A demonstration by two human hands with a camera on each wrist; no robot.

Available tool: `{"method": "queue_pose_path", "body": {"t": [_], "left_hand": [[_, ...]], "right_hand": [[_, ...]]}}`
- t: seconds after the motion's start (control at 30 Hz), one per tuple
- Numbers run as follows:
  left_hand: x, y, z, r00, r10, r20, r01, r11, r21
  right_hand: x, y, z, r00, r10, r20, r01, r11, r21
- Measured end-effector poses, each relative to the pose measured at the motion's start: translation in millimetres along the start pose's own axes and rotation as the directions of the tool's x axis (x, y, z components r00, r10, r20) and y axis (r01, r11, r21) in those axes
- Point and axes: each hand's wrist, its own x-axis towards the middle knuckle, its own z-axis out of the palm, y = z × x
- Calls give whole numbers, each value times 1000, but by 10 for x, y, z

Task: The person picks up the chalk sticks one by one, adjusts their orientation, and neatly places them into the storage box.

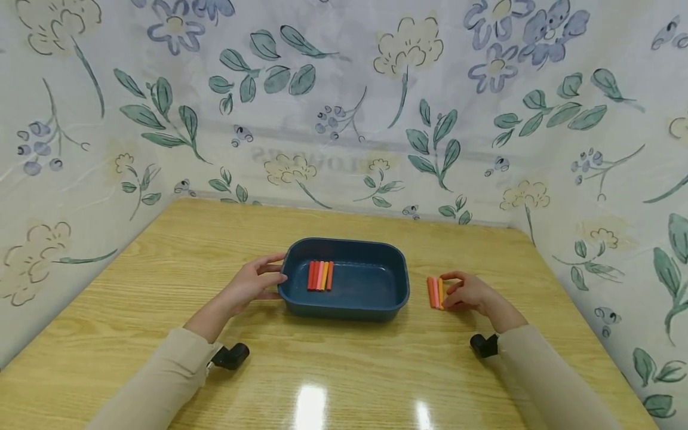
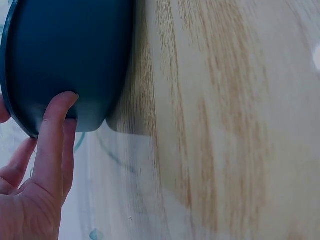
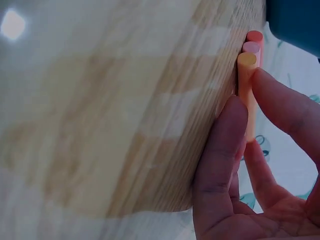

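In the middle of the head view, the tray sits on the table. The left hand holds its left end, with fingertips at the rim and against the outer wall. Five sticks in reds, pink and yellow lie side by side on the tray's floor, left of centre. Right of the tray, a red stick, a pink stick and a yellow stick lie close together on the table. The right hand has a narrow grip on the yellow one, the nearest in the right wrist view. Patterned cloth fills the upper frame.
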Motion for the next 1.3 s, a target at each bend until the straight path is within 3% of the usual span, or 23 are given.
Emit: {"method": "queue_pose_path", "body": {"t": [0.37,0.67,0.87,1.3], "left_hand": [[27,0,17,1000,6,-5,-6,1000,10],[20,-40,24,1000,-1,-7,1,1000,4],[13,-33,18,1000,8,-9,-7,1000,9],[25,-47,-1,1000,17,2,-17,1000,-10]], "right_hand": [[-7,27,1,996,-77,-46,81,990,114],[-6,13,66,988,24,-155,12,975,223],[5,-42,86,981,9,-192,47,957,287],[21,-206,193,980,-64,-186,121,942,313]]}}
